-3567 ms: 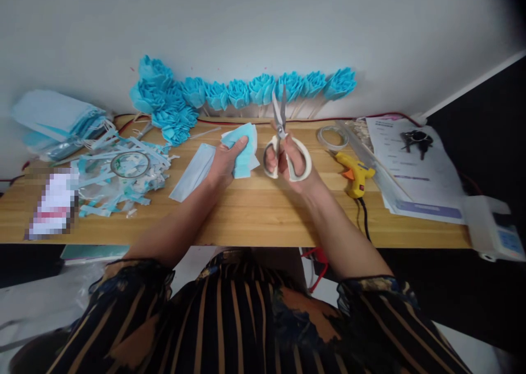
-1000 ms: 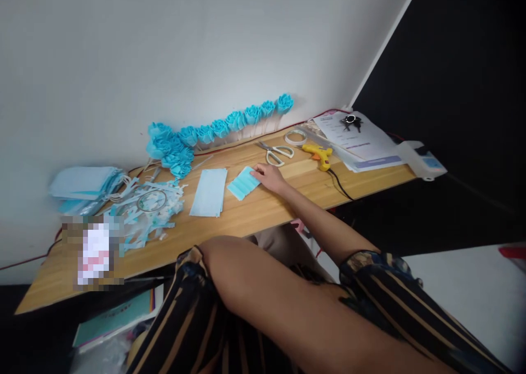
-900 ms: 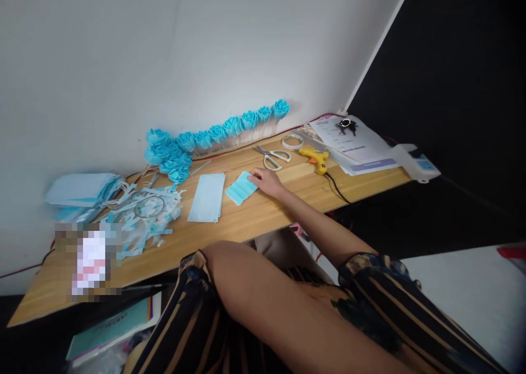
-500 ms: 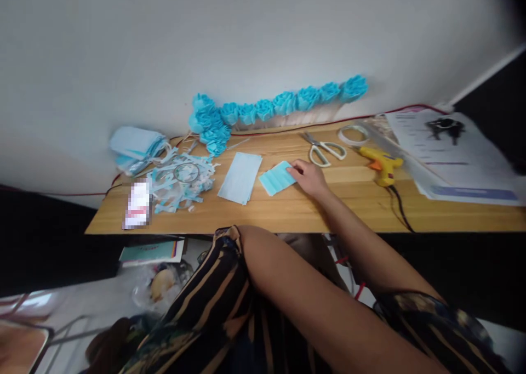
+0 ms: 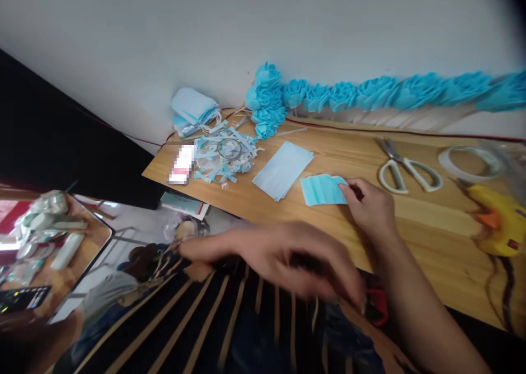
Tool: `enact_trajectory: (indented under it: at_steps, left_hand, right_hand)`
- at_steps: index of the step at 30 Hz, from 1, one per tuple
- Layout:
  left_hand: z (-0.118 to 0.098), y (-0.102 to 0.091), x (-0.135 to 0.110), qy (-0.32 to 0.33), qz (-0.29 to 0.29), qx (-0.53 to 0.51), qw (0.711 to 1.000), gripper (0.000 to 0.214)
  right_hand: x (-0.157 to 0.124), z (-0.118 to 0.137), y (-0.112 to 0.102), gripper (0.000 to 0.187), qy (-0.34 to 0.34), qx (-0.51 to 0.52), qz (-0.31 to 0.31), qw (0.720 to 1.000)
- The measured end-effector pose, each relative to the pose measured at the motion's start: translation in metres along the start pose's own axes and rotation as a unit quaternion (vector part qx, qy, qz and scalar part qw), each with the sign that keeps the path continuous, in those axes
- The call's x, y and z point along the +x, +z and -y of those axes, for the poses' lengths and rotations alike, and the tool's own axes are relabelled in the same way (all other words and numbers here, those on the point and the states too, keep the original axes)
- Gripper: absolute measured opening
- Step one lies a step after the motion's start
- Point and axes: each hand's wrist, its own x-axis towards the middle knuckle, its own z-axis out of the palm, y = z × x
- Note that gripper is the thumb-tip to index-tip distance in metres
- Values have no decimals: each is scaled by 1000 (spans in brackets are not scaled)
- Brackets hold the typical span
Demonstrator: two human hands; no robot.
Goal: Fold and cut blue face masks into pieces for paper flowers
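My right hand (image 5: 370, 209) rests on the wooden desk (image 5: 431, 220), its fingers curled and pinching the right edge of a small pleated blue mask piece (image 5: 321, 190). My left hand (image 5: 287, 256) hovers low in front of the desk edge, above my striped clothing. It is blurred by motion, its fingers stretched out to the right with nothing seen in them. A flat light-blue mask (image 5: 283, 169) lies just left of the pleated piece.
White-handled scissors (image 5: 406, 168), a tape roll (image 5: 468, 163) and a yellow glue gun (image 5: 497, 226) lie right of my right hand. Blue flowers (image 5: 370, 91) line the wall. Cut strips (image 5: 224, 154) and stacked masks (image 5: 193, 108) sit left. A low side table (image 5: 49, 237) stands far left.
The scissors have been laid on the desk and my right hand has moved onto the pleated piece. The view has swung left. My left hand has swept into view in front.
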Motion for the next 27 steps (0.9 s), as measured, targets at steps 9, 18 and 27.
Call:
enact_trajectory:
  at_steps: [9,18,27]
  left_hand:
    - [91,-120,-156,-353,-569,432,604,70]
    - [107,-146,-167,-516,-482,429,564,95]
    - [111,-188,-192,-520,-457,411,593,109]
  right_hand:
    - [-9,17,-11,31,-44,41,-73,996]
    - [-9,13,-10,31,-11,57,-81,995]
    - [-8,17,-12,30,7,62,-58,996]
